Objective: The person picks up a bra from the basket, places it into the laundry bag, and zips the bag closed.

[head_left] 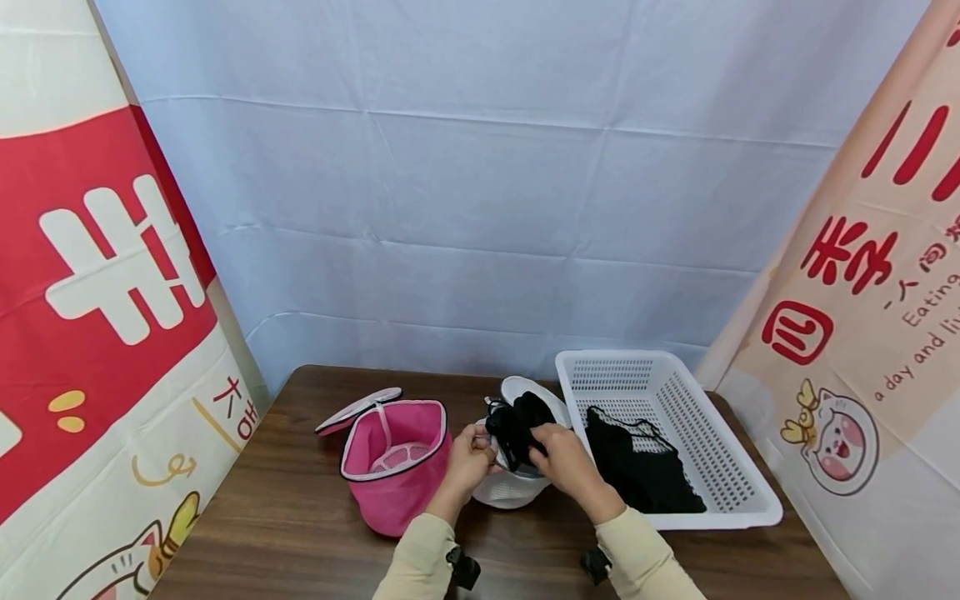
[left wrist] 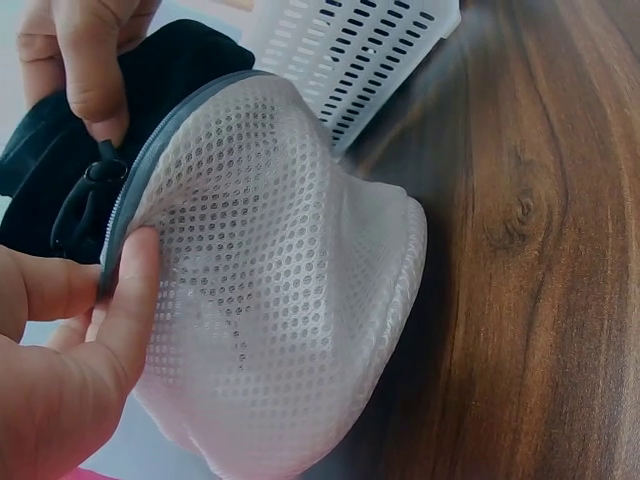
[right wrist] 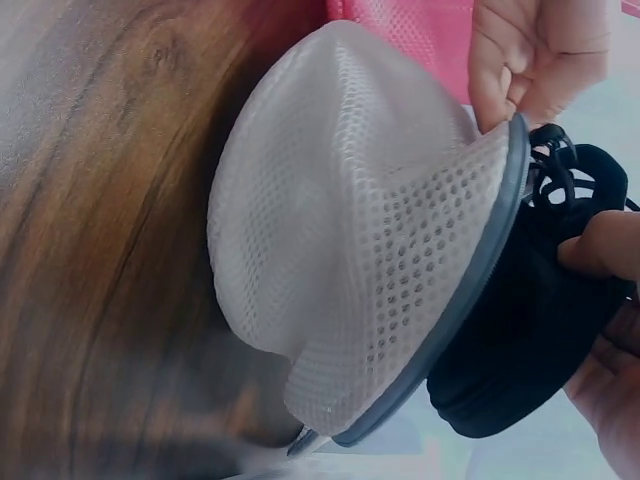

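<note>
Left hand: the left hand (head_left: pixel 472 457) has thumb and fingers brought together in a pinch, gripping the rim of the round white mesh laundry bag with grey zip edging (head_left: pixel 506 492) on its left side.
Right hand: the right hand (head_left: pixel 567 457) has its thumb and fingers curled around the bunched soft black cloth item (head_left: pixel 517 429), so pretty much no gap there.
Black bundle: right at the white bag's mouth, poking up past the zip edge. Can't tell how much of it sits inside. There's a thin black drawstring cord with a toggle (left wrist: pixel 105 172) on it, close to the left hand.
White bag: on the dark brown wood-grain table (head_left: pixel 300 500), about mid-scene, with its round lid flipped back on the far side.
Pink bag: bright pink round mesh bag with black-and-white trim (head_left: pixel 397 508), just left of the white one, mouth open, lid tipped off to the far left.
Basket: white rectangular plastic basket with slotted walls (head_left: pixel 705 433), over on the right. A flat black fabric garment with thin straps (head_left: pixel 633 471) lies in its near-left part.
Backdrop: plain pale blue cloth curtain (head_left: pixel 487 167) behind the table's far edge.
</note>
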`<state>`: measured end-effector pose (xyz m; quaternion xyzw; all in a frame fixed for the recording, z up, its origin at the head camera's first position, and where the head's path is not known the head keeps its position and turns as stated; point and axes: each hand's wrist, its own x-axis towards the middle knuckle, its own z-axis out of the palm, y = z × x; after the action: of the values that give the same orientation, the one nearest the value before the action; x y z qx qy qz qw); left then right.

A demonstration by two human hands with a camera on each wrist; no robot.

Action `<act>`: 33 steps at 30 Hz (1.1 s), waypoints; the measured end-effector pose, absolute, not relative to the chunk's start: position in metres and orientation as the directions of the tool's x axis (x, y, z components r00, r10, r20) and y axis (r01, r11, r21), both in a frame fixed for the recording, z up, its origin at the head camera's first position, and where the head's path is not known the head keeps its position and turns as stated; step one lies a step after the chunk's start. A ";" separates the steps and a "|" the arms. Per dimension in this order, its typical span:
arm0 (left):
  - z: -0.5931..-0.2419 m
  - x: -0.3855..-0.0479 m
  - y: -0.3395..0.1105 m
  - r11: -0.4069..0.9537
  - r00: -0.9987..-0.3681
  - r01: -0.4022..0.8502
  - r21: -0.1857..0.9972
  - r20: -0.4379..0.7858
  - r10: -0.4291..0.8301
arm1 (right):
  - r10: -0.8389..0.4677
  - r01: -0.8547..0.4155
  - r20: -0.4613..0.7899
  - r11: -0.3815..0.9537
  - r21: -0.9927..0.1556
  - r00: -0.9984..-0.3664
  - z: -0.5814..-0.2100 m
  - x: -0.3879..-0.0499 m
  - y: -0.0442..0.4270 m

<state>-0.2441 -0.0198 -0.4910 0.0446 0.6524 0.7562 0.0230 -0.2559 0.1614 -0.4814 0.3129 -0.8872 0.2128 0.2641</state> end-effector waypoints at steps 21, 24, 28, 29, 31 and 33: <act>-0.484 -0.242 -0.025 -0.152 -0.984 0.008 0.988 0.035 0.174 | -0.626 -0.715 0.486 0.699 0.004 -0.609 -0.492 -0.261 0.164; -0.485 -0.242 -0.025 -0.154 -0.982 -0.004 0.988 0.026 0.189 | -0.657 -0.733 0.473 0.679 0.034 -0.587 -0.492 -0.262 0.163; -0.498 -0.250 -0.025 -0.157 -0.981 -0.006 0.988 0.025 0.194 | -0.683 -0.751 0.456 0.659 0.046 -0.571 -0.492 -0.262 0.163; -0.501 -0.252 -0.025 -0.159 -0.981 -0.002 0.987 0.029 0.193 | -0.688 -0.754 0.450 0.656 0.050 -0.569 -0.492 -0.262 0.163; -0.508 -0.256 -0.024 -0.157 -0.982 -0.004 0.988 0.026 0.187 | -0.701 -0.757 0.433 0.650 0.062 -0.567 -0.492 -0.262 0.164; -0.512 -0.257 -0.024 -0.159 -0.984 -0.008 0.987 0.021 0.179 | -0.709 -0.758 0.420 0.648 0.074 -0.566 -0.493 -0.262 0.164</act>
<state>-0.2571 -0.0244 -0.5118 0.0665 0.6456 0.7583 0.0616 -0.2624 0.1639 -0.4931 0.4153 -0.8831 0.0572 0.2107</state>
